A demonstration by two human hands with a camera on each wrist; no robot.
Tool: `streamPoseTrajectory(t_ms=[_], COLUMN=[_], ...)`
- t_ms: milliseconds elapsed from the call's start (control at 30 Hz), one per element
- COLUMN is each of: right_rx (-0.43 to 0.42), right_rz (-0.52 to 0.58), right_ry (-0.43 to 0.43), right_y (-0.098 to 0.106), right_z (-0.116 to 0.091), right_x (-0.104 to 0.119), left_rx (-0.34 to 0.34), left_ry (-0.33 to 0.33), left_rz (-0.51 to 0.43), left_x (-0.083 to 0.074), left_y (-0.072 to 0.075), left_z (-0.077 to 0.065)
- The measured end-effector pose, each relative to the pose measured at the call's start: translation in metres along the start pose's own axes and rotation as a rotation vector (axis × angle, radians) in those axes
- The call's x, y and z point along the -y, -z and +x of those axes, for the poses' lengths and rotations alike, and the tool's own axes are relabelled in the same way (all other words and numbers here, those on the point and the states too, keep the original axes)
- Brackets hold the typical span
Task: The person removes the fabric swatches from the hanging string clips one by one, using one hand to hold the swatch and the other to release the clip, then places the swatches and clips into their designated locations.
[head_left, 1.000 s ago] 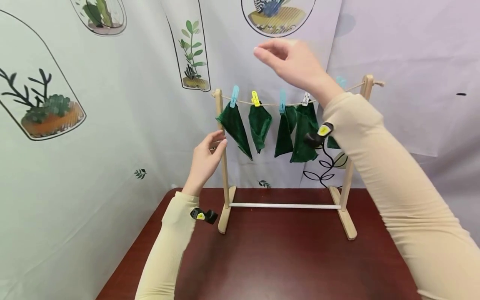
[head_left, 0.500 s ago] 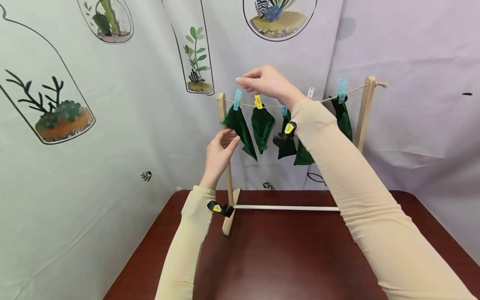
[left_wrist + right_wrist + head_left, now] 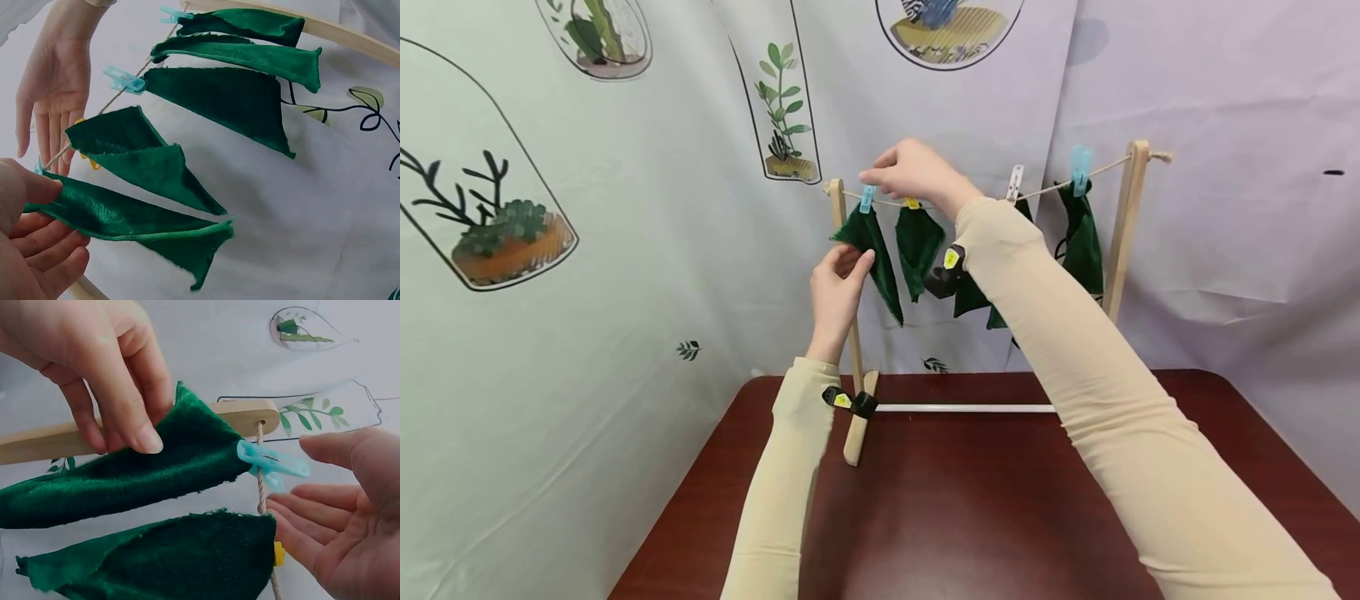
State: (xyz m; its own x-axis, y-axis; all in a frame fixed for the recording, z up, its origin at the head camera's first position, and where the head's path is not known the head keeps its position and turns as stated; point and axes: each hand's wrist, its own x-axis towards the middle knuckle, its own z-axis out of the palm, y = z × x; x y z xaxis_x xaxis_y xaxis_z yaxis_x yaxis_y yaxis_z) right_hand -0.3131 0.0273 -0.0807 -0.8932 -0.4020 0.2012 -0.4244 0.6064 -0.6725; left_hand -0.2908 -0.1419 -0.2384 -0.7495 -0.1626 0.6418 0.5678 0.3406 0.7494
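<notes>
As I followed from afar, the left hand [image 3: 837, 302] pinched the green cloth [image 3: 886, 271] near frame centre, seemingly steadying it beneath the blue clip [image 3: 867, 201] that fixed it to the cord [image 3: 261, 499]; the right hand [image 3: 917, 173] hung above, fingers parted, gripping nothing.

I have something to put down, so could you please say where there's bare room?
Free: the red table between left sleeve and right sleeve, before the white bar, plus its back right corner. Crowded: the left end of the rope, with left hand, right hand, blue clip and leftmost green cloth.
</notes>
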Motion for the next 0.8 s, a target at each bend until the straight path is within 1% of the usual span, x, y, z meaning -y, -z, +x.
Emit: streamPoseTrajectory(t_ms=[133, 200, 400, 500, 633, 800], right_rx=[0.002, 0.004, 0.006, -0.012, -0.033, -0.047], right_rz=[0.059, 0.090, 0.140, 0.149, 0.148, 0.146], right_ry=[0.032, 0.056, 0.091, 0.093, 0.088, 0.090], right_y=[-0.002, -0.003, -0.009, -0.011, -0.014, -0.014], right_z=[0.001, 0.001, 0.002, 0.002, 0.003, 0.001], right_x=[-0.002, -0.003, -0.005, -0.005, -0.005, -0.009], left_rx=[-0.039, -0.059, -0.095, -0.088, -0.081, -0.079], left_ry=[-0.048, -0.054, -0.034, -0.034, -0.014, 0.007], left_rz=[-0.004, -0.011, -0.037, -0.078, -0.154, -0.170], left_x=[-0.003, -0.003, -0.004, -0.004, -0.005, -0.005], left_y=[-0.001, -0.001, 0.002, 0.002, 0.003, 0.004], left_z=[0.001, 0.000, -0.003, -0.002, -0.001, 0.000])
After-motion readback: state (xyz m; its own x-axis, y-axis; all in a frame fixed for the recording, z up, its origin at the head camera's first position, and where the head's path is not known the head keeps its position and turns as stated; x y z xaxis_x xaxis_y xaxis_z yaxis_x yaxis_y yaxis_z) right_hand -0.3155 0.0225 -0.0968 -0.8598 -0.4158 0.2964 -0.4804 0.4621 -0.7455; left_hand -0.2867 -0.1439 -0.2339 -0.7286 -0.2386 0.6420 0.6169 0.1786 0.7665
